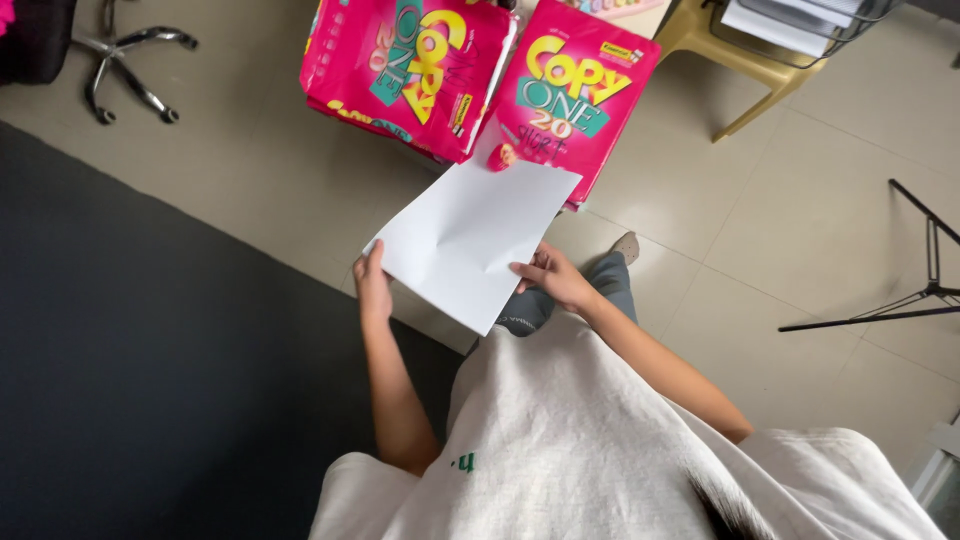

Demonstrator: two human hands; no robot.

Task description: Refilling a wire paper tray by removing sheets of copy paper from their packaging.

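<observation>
Pale floor tiles [800,220] fill the room, with a dark mat [150,350] covering the left side. On the floor ahead lie two bright pink paper packs [480,80], touching each other. A yellow plastic chair [740,60] stands beyond, a chair's star base [130,65] far left, and a black stand [900,290] at right. The left hand [372,285] pinches the near corner of a white sheet [470,240] held above the floor; the right hand [550,278] grips its lower edge, fingers seemingly curled under.

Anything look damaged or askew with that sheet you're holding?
The white sheet, held by the left hand and right hand, has a faint crease dent near its middle. Otherwise nothing stands out.
</observation>
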